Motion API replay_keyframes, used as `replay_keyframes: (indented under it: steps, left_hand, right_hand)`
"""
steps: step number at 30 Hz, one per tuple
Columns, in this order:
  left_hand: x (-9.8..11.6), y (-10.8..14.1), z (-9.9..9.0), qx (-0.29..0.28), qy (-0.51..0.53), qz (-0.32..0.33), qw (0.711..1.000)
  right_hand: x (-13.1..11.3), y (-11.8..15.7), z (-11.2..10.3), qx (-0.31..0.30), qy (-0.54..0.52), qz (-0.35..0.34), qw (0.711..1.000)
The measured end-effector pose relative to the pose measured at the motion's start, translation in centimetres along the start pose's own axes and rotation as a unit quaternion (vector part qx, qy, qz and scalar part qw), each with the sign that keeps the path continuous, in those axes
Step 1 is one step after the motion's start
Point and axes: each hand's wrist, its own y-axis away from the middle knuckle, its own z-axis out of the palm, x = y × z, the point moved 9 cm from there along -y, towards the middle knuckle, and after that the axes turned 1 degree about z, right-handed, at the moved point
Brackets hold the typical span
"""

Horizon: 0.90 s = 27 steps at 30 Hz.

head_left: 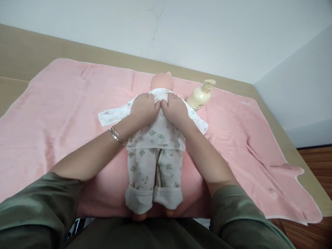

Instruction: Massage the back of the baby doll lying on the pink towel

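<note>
A doll (162, 82) in a white patterned top (158, 133) and matching trousers (169, 167) lies with its head away from me; no facial features show. My left hand (145, 108) is wrapped over its left-side shoulder in the view, and my right hand (176, 109) over the other shoulder. Both thumbs rest on the upper torso, their tips nearly touching at the middle. The fingers curl forward, their tips partly hidden. The sleeves spread out to both sides, and the trouser cuffs are folded up over the lower legs.
Under the doll a wrinkled pink blanket (77, 93) covers much of the wooden table (109, 52). A cream pump bottle (199, 98) stands close beyond the right sleeve. A pale wall (207, 34) rises behind the table. Wooden flooring (317, 162) shows at the right.
</note>
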Motion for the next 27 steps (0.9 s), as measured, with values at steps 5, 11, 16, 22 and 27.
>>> replay_keyframes:
  steps: [5,11,16,22,27]
  left_hand:
    - [2.5,1.8,-0.8,-0.006,-0.045,0.057,0.997]
    - [1.4,0.6,-1.1,0.004,0.005,0.053,0.999]
    - [-0.1,-0.9,-0.2,-0.013,0.037,0.035,0.999]
    - [1.0,0.5,-0.2,0.057,0.009,0.026,0.998]
    - [1.6,0.8,-0.6,0.051,0.009,0.039,0.998]
  right_hand:
    - [0.0,0.1,-0.4,-0.061,-0.009,-0.046,0.997]
    - [-2.2,2.5,-1.4,-0.029,0.117,-0.040,0.992]
    - [-3.3,3.8,-0.8,-0.031,0.131,-0.025,0.991]
    - [-0.1,0.4,-0.4,-0.007,0.035,0.011,0.999]
    - [0.7,-0.2,-0.2,-0.025,0.010,0.031,0.999]
